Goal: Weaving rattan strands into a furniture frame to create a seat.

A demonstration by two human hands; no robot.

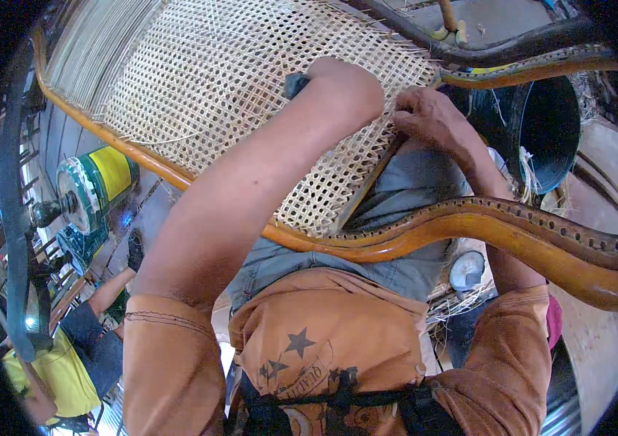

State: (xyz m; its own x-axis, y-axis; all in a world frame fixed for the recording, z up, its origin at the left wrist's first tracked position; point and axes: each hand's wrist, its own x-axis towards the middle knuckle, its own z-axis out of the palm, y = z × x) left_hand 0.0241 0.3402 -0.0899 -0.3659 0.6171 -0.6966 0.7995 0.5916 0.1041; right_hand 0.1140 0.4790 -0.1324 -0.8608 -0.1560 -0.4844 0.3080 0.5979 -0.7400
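A woven cane panel (200, 73) in a curved, varnished wooden chair frame (367, 247) lies across my lap. My left hand (341, 76) is bent over the weave, closed, most of its fingers hidden behind the wrist. A small dark piece (296, 85) shows beside it; what it is I cannot make out. At the panel's right edge, where loose cane ends stick out, my right hand (429, 116) has its fingers curled and pressed together. Whatever sits between those fingertips is too small to see. Small holes run along the frame's right part.
Right of the panel stands a dark bucket (552, 131) with cane strands at its rim. A dark curved rail (519, 45) crosses the upper right. Over on the left are a green and yellow container (98, 182) and another person in a yellow top (58, 378). A round lid (467, 270) lies below the frame.
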